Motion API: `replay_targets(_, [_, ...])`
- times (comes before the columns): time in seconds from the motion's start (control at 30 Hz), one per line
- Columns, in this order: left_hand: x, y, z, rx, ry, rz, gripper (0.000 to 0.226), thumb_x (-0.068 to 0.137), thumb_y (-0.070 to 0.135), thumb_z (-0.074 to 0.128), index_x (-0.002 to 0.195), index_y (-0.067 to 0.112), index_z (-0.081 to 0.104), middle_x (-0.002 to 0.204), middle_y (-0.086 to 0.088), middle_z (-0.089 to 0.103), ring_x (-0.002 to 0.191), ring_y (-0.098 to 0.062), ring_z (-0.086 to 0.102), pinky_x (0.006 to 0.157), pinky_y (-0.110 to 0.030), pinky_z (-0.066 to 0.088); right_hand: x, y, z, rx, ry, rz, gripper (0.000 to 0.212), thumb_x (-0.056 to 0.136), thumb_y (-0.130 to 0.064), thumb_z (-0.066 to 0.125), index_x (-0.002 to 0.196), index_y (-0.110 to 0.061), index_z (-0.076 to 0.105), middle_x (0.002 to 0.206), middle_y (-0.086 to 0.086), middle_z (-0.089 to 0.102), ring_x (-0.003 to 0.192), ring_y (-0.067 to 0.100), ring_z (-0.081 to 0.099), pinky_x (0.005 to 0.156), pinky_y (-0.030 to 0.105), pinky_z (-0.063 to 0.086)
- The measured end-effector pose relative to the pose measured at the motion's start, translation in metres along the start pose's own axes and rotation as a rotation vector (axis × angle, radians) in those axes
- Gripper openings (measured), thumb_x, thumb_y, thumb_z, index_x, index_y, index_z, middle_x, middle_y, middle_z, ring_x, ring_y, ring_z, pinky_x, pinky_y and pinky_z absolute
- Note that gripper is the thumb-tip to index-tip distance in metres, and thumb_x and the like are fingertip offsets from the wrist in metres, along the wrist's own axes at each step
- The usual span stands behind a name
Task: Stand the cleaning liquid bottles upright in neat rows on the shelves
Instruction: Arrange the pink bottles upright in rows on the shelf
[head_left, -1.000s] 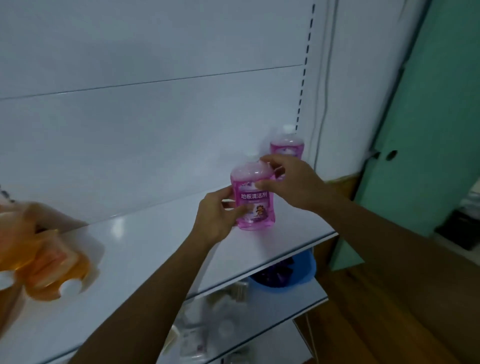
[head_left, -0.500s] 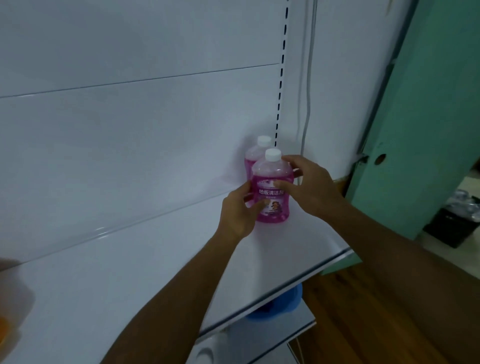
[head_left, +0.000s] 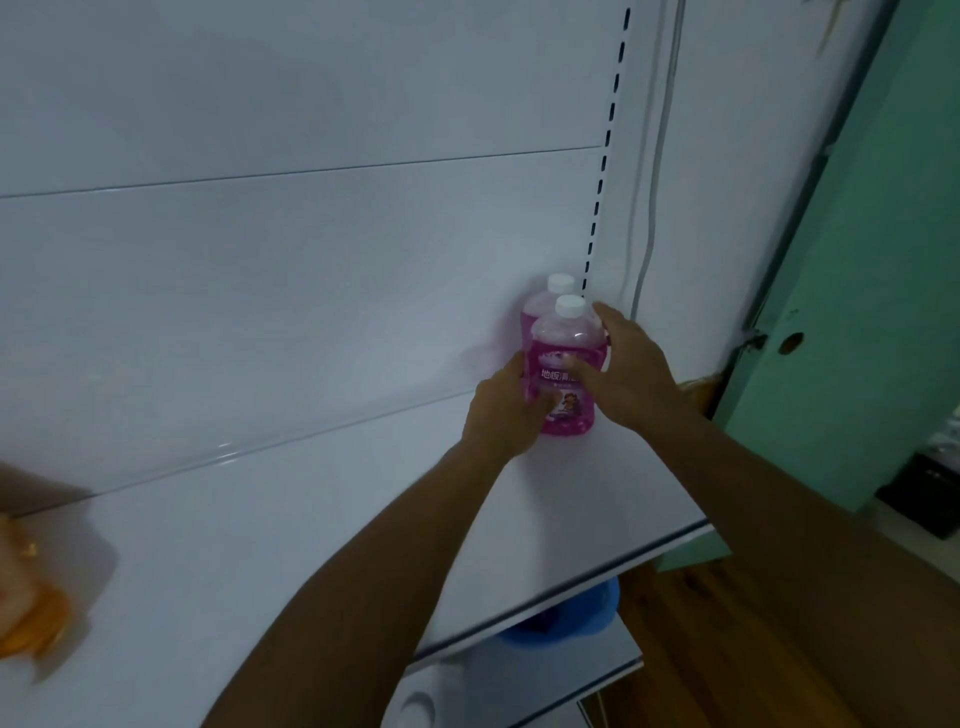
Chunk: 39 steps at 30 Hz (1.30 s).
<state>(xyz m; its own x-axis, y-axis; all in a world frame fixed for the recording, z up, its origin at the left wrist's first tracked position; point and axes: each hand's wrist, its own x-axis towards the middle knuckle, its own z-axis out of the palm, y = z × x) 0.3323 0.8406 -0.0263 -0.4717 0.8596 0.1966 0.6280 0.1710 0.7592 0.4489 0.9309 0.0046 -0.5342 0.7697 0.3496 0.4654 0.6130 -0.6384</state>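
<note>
Wide bare white shelf (head_left: 311, 519) stretched open to the left, two pink bottles (head_left: 563, 374) crowded the far right corner against the back panel (head_left: 311, 286), blurred orange bottles (head_left: 31, 613) blocked the near left edge.

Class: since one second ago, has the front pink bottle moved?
Yes. The front pink bottle went back toward the rear pink bottle, now directly before it.

I see a clear plastic front bottle (head_left: 566, 382) with a glossy printed label, a smooth, faintly glossy white shelf (head_left: 311, 519), and a wood-grain floor (head_left: 727, 649).
</note>
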Motion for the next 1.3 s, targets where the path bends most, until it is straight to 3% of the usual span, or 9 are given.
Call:
replay_targets(0.13, [-0.017, -0.016, -0.014, 0.033, -0.025, -0.089, 0.069, 0.090, 0.040, 0.065, 0.147, 0.014, 0.036, 0.139, -0.004, 0.053, 0.123, -0.024, 0.054, 0.103, -0.036, 0.044, -0.015, -0.013, 0.000, -0.119, 0.075, -0.115, 0.077, 0.087, -0.034, 0.069, 0.150, -0.015, 0.028, 0.152, 0.009, 0.034, 0.140, 0.028, 0.028, 0.115, 0.042, 0.029])
replay_targets(0.27, [-0.043, -0.039, -0.041, 0.145, -0.011, -0.110, 0.069, 0.090, 0.050, 0.059, 0.147, 0.018, 0.038, 0.140, -0.001, 0.053, 0.126, -0.021, 0.051, 0.107, -0.038, 0.042, -0.030, -0.046, 0.005, -0.287, 0.099, -0.320, 0.075, 0.088, -0.040, 0.064, 0.150, -0.015, 0.029, 0.157, 0.009, 0.026, 0.145, 0.030, 0.020, 0.117, 0.044, 0.021])
replay_targets(0.43, [-0.092, -0.063, -0.089, 0.441, -0.029, -0.109, 0.070, 0.091, 0.064, 0.042, 0.148, 0.024, 0.035, 0.152, 0.002, 0.040, 0.138, -0.021, 0.040, 0.112, -0.039, 0.032, -0.050, -0.105, 0.041, -0.248, -0.157, -0.459, 0.070, 0.093, -0.050, 0.053, 0.150, -0.019, 0.028, 0.157, 0.004, 0.028, 0.145, 0.023, 0.025, 0.116, 0.045, 0.026])
replay_targets(0.57, [-0.143, -0.084, -0.142, 0.756, 0.047, -0.069, 0.071, 0.091, 0.068, 0.037, 0.146, 0.024, 0.040, 0.148, 0.003, 0.046, 0.135, -0.019, 0.043, 0.112, -0.041, 0.031, -0.065, -0.153, 0.086, -0.177, -0.347, -0.517, 0.070, 0.093, -0.055, 0.048, 0.150, -0.021, 0.028, 0.157, 0.000, 0.028, 0.145, 0.020, 0.025, 0.117, 0.042, 0.026])
replay_targets(0.7, [-0.200, -0.104, -0.193, 0.899, 0.086, -0.163, 0.068, 0.092, 0.067, 0.034, 0.146, 0.025, 0.038, 0.150, 0.003, 0.043, 0.140, -0.021, 0.035, 0.115, -0.047, 0.023, -0.086, -0.208, 0.129, -0.144, -0.499, -0.552, 0.069, 0.093, -0.059, 0.043, 0.151, -0.026, 0.024, 0.158, -0.003, 0.025, 0.145, 0.021, 0.025, 0.115, 0.042, 0.025])
replay_targets(0.97, [-0.309, -0.122, -0.270, 0.931, 0.328, -0.328, 0.054, 0.092, 0.059, 0.046, 0.136, 0.028, 0.049, 0.141, 0.006, 0.052, 0.135, -0.019, 0.042, 0.111, -0.045, 0.030, -0.144, -0.300, 0.192, 0.026, -0.672, -0.722, 0.063, 0.093, -0.051, 0.052, 0.147, -0.023, 0.034, 0.149, 0.002, 0.040, 0.134, 0.024, 0.041, 0.107, 0.041, 0.038])
replay_targets(1.07, [-0.342, -0.124, -0.296, 0.942, 0.431, -0.378, 0.053, 0.092, 0.054, 0.050, 0.136, 0.025, 0.050, 0.139, 0.004, 0.054, 0.131, -0.018, 0.045, 0.110, -0.043, 0.031, -0.161, -0.334, 0.203, 0.105, -0.727, -0.772, 0.060, 0.090, -0.049, 0.054, 0.144, -0.032, 0.034, 0.136, 0.004, 0.053, 0.121, 0.027, 0.053, 0.097, 0.044, 0.047])
replay_targets(1.17, [-0.369, -0.127, -0.323, 0.943, 0.519, -0.410, 0.052, 0.092, 0.053, 0.050, 0.135, 0.024, 0.051, 0.138, 0.003, 0.056, 0.130, -0.018, 0.048, 0.109, -0.043, 0.034, -0.175, -0.362, 0.217, 0.164, -0.724, -0.800, 0.063, 0.085, -0.055, 0.054, 0.141, -0.042, 0.030, 0.146, 0.000, 0.041, 0.126, 0.026, 0.049, 0.097, 0.048, 0.047])
replay_targets(1.3, [-0.399, -0.143, -0.367, 0.915, 0.601, -0.455, 0.051, 0.092, 0.050, 0.054, 0.135, 0.022, 0.052, 0.134, 0.003, 0.058, 0.126, -0.019, 0.051, 0.105, -0.041, 0.038, -0.188, -0.403, 0.237, 0.126, -0.615, -0.830, 0.063, 0.088, -0.051, 0.058, 0.142, -0.027, 0.039, 0.144, 0.002, 0.046, 0.132, 0.027, 0.042, 0.105, 0.049, 0.040])
